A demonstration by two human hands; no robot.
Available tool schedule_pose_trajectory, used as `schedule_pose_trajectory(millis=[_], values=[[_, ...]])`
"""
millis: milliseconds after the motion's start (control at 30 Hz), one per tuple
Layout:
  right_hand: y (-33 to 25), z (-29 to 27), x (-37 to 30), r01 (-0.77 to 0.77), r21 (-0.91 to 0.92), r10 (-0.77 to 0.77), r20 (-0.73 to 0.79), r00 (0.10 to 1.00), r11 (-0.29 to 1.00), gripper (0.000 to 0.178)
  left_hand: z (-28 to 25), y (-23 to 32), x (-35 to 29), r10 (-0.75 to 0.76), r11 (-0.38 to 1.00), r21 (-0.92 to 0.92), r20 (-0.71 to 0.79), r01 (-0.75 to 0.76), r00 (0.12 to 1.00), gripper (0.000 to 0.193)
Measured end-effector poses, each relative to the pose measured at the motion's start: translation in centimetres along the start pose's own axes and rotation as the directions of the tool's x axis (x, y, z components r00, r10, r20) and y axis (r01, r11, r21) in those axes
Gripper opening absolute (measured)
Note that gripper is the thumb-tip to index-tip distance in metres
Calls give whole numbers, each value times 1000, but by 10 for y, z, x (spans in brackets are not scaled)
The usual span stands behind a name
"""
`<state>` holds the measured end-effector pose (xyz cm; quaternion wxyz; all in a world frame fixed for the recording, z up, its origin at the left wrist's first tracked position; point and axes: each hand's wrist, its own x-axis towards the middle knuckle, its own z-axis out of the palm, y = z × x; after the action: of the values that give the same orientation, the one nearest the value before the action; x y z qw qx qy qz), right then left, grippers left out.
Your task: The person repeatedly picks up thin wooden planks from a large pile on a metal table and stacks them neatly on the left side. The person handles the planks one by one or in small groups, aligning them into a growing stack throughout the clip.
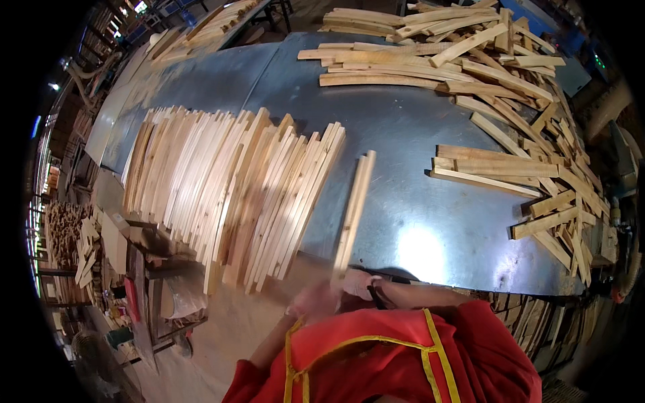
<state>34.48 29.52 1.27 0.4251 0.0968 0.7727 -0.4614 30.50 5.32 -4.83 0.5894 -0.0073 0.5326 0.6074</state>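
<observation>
Two narrow pale wooden strips lie side by side on the metal tabletop, their near ends reaching the table's front edge in front of me. My right hand is closed at those near ends, close against my body. Just left of it is my left hand, smeared by motion, so its fingers cannot be made out. To the left, a long row of similar strips lies packed side by side, with near ends jutting over the table edge.
A loose heap of wooden pieces covers the table's far and right side. Several pieces point inward from it. The shiny metal tabletop lies between heap and row. A wooden stand is at the lower left.
</observation>
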Motion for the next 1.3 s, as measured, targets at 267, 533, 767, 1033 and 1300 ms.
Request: schedule_pose_trajectory(millis=[267,533,767,1033,1300], values=[[87,-131,-40,431,319,-288,-408,867,844,40,105,130,73,552,203,938,-347,281,758,80],[220,-312,-157,-419,-601,-306,-753,583,681,76,43,123,49,846,-137,871,-144,471,513,63],[238,-300,-141,-387,-555,-269,-765,585,736,42,55,131,46,851,-2,839,-284,544,441,56],[51,-170,-120,16,-918,-399,-157,903,396,16,175,205,36,457,-40,989,147,-145,877,47],[-7,-163,-142,-3,-745,-690,-620,373,667,51,112,126,13,651,-17,996,-57,89,757,12]])
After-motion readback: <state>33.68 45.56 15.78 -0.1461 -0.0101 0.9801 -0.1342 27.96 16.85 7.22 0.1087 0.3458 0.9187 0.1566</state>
